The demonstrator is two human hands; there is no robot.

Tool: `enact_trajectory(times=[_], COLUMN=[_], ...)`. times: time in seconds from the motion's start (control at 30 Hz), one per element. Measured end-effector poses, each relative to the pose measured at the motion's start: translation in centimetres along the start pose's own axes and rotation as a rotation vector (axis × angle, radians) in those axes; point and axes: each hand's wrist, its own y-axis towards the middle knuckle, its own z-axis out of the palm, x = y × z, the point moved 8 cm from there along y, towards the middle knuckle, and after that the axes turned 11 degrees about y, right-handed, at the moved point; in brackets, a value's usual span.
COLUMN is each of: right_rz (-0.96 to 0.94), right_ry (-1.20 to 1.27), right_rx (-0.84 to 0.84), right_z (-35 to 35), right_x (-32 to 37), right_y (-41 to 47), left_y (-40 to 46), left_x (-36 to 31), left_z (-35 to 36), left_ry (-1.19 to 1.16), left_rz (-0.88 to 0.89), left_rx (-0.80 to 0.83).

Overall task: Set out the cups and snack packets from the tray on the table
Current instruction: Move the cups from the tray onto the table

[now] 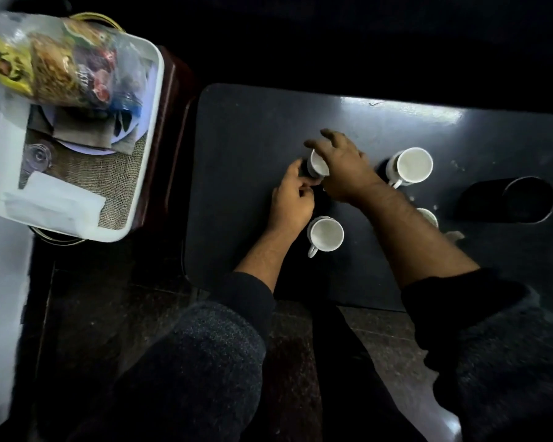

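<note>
My right hand (342, 167) and left hand (292, 199) both gripped tilted cup (316, 164), lowering it to desk (253, 122) beside three cups already set out, spaced apart for serving. Snack packets (64, 59) remained on tray (155, 90), left of desk.

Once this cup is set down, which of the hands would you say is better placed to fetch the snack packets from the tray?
Left, probably: the left hand lies nearer the white plastic tray holding the clear snack packets; the right hand sits farther away.
</note>
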Motion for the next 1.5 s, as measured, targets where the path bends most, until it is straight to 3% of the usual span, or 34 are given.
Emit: enact_trajectory(times=[0.13, 0.43, 0.53, 0.67, 0.73, 0.83, 0.9, 1.0, 1.3, 1.5], right_rz=[0.11, 0.006, 0.029, 0.053, 0.166, 0.318, 0.282, 0.22, 0.218, 0.279], right_ry=[0.012, -0.05, -0.061, -0.039, -0.048, 0.045, 0.119, 0.133, 0.127, 0.144], right_rx=[-0.239, -0.125, -0.196, -0.477, -0.453, -0.223, -0.169, -0.239, -0.316, -0.5], right_z=[-1.1, -1.1, -2.0, -6.4, -7.5, -6.3, -5.4, -5.5, -6.1, -6.2], right_x=[-1.4, -1.9, -2.3, -4.8, -7.7, -12.0, -13.1, -13.5, -13.4, -13.8], right_y=[-0.4, -0.4, -1.2, -3.7, -4.5, -5.2, -5.5, -5.7, -6.5, -10.6], left_y=[0.4, 0.8, 0.0, -1.1, -1.1, -1.0, -0.6, -0.4, -0.5, -4.8], left_x=[0.3, 0.4, -0.5, -4.7, -6.7, -8.4, -7.7, -5.8, -4.1, -2.7], left_z=[0.1, -0.2, -1.7, -2.2, -1.6, 0.0, 0.8, 1.2, 1.5, 1.3], left_ry=[-0.059, -0.068, 0.014, 0.123, 0.171, 0.248, 0.277, 0.228, 0.227, 0.256], left_rz=[-0.078, -0.02, -0.013, 0.234, 0.309, 0.356, 0.315, 0.211, 0.156, 0.083], left_rx=[-0.027, -0.032, -0.203, -0.376, -0.398, -0.384, -0.358, -0.342, -0.297, -0.366])
